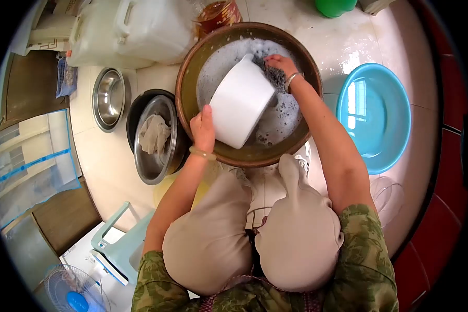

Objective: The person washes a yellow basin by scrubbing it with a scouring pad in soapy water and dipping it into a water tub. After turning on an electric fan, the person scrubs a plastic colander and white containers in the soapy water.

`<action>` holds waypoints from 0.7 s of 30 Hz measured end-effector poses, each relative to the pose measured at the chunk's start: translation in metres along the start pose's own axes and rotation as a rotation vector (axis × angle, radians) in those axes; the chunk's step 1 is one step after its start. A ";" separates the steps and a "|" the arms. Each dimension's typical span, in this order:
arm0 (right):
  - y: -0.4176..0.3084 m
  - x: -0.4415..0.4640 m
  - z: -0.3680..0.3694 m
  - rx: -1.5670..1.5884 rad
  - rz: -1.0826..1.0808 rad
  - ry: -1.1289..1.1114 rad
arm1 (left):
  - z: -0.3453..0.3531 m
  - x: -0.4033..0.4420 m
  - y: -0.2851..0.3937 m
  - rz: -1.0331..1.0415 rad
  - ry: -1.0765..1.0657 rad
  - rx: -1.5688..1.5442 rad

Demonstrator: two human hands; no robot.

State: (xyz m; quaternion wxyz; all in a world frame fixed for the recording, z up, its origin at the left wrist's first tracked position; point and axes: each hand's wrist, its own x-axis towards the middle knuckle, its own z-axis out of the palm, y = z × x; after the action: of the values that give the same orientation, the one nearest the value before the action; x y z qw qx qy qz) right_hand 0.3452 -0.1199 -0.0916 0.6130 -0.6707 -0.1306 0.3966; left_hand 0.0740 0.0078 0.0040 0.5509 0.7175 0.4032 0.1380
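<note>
A white round container (pixel 243 104) is tilted on its side over a large brown basin (pixel 184 67) of foamy, greyish water. My left hand (pixel 203 127) grips the container's lower left edge, the thumb lying on its white outer wall. At the container's upper right, my right hand (pixel 282 66) is closed on a dark, mesh-like scrubber (pixel 275 77), beside the container's far end. Foam with dark bubbles (pixel 285 115) floats to the right of the container.
A light blue basin (pixel 375 119) holding water stands to the right. On the left are a metal bowl (pixel 109 99) and a steel basin (pixel 153 165) with a beige cloth (pixel 154 135). Large plastic jugs (pixel 151 31) stand upper left, a green container (pixel 335 6) at the top.
</note>
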 end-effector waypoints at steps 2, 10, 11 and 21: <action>-0.029 -0.024 0.008 -0.289 -0.040 0.078 | -0.001 0.003 0.005 0.078 -0.016 0.040; -0.080 -0.075 0.075 -0.591 -0.528 0.166 | 0.022 0.012 0.047 0.176 0.000 0.346; -0.084 -0.054 0.064 -0.538 -0.331 0.132 | 0.023 0.012 0.046 0.216 0.033 0.315; -0.095 -0.079 0.063 -0.614 -0.587 0.116 | 0.012 -0.005 0.016 0.105 0.027 0.145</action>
State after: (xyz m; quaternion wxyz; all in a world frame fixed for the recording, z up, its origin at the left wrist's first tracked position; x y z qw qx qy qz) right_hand 0.2795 -0.1067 0.0296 0.4779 -0.7777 -0.3933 0.1097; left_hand 0.0853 -0.0045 0.0153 0.4838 0.7739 0.3814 0.1470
